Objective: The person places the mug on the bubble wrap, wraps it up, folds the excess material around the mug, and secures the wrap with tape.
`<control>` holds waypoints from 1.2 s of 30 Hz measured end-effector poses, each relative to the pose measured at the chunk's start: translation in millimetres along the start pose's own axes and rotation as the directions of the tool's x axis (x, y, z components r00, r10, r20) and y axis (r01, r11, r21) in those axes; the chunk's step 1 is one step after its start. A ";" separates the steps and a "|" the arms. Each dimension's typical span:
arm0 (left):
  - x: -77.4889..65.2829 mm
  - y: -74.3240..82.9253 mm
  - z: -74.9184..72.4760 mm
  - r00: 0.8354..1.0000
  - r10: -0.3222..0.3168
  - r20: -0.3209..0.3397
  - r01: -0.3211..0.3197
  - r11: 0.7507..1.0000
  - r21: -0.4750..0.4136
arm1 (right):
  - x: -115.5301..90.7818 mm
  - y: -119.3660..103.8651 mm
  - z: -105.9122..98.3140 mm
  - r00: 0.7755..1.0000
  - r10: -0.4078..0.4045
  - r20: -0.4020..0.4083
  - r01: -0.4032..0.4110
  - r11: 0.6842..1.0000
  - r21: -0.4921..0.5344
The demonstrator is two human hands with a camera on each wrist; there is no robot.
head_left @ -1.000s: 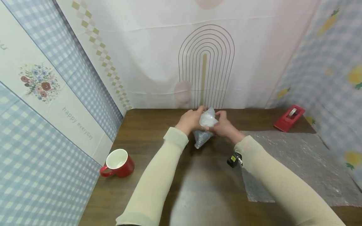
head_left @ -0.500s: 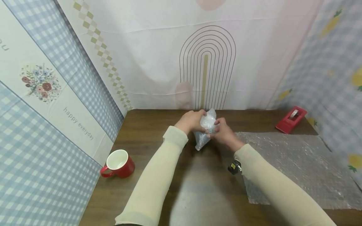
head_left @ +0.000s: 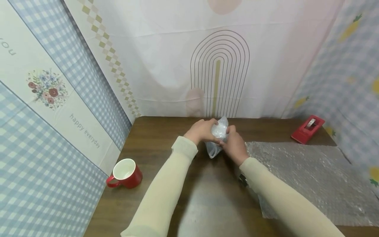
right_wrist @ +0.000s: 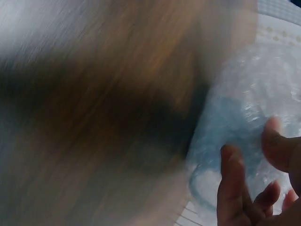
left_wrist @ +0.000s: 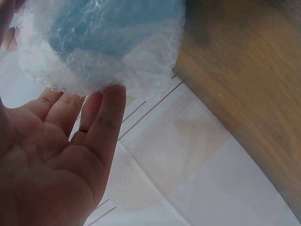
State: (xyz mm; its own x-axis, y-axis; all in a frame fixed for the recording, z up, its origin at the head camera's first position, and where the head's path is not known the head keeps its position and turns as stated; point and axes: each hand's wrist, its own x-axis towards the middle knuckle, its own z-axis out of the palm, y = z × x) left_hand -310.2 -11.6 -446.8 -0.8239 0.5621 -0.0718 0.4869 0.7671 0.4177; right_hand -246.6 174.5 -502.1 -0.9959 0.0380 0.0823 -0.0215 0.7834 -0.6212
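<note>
A bubble-wrapped bundle (head_left: 220,130) is between both hands near the back of the table in the head view. Something blue shows through its clear layers in both wrist views, with a curved, handle-like blue outline near the bottom in the right one. My left hand (head_left: 202,131) grips the bundle from the left, fingers over the far side and thumb at the near side. From the right, my right hand (head_left: 236,144) pinches the wrap with thumb and fingers. A loose end of film hangs toward the front.
A red mug (head_left: 132,177) with a white inside stands at the left. Flat on the right of the wooden table (head_left: 154,154) lies a bubble wrap sheet (head_left: 305,177), partly under the right forearm. Behind it sits a red tape dispenser (head_left: 306,131). Printed cloths hang on three sides.
My right hand has turned and moved in closer along the bundle's right side. The loose lower end has shifted slightly right. My left hand keeps its hold, and the view has tilted a little.
</note>
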 end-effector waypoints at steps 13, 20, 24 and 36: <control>4.4 11.8 14.6 0.993 -0.058 -0.100 0.065 0.996 0.063 | -1.9 0.7 -7.8 0.997 -0.080 -0.001 0.080 0.991 -0.110; 7.4 19.0 17.9 0.984 -0.093 -0.154 0.112 0.986 0.124 | -1.6 5.5 -16.3 0.991 -0.108 0.077 0.110 0.994 -0.027; 12.1 25.6 18.7 0.987 -0.057 -0.153 0.090 0.971 0.220 | -4.6 16.3 -31.9 0.988 -0.108 0.113 0.104 0.994 0.044; 9.1 27.9 12.5 0.990 -0.086 -0.110 0.115 0.948 0.298 | -18.0 33.4 -49.5 0.978 0.038 0.205 -0.049 0.998 0.051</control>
State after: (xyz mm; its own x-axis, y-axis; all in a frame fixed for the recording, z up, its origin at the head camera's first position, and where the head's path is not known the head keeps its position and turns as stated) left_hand -300.5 18.8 -447.1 -0.8894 0.4571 -0.0073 0.4531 0.8837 0.1175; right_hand -225.1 230.6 -485.8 -0.9928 -0.0608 -0.1028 0.0228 0.7481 -0.6632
